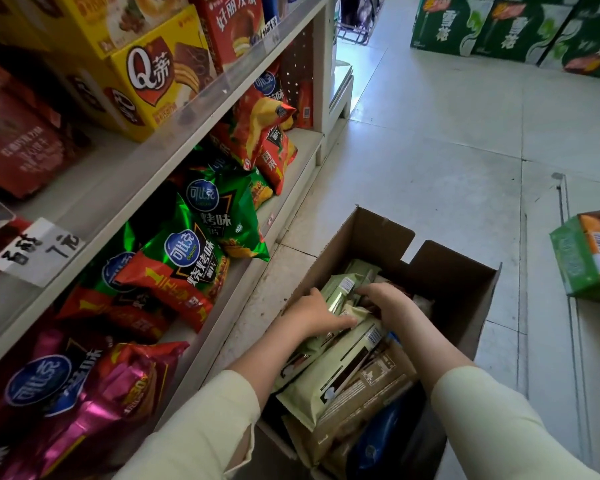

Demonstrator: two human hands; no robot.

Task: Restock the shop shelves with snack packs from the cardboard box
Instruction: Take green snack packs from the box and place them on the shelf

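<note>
An open cardboard box (444,271) stands on the floor beside the shelves, filled with several pale green and brown snack packs. Both hands are inside it. My left hand (314,315) lies on a pale green snack pack (340,296), fingers wrapped over it. My right hand (387,303) presses down on the same cluster of green packs from the other side. A long pale green pack (329,375) lies across the box below my wrists. The lower shelf (284,202) at left holds green, red and pink crisp bags.
The upper shelf (174,133) carries yellow and red cake boxes behind a clear rail with a handwritten price tag (37,252). Green drink cartons (520,29) are stacked at the far right. A green and orange carton (589,254) sits on the floor at right.
</note>
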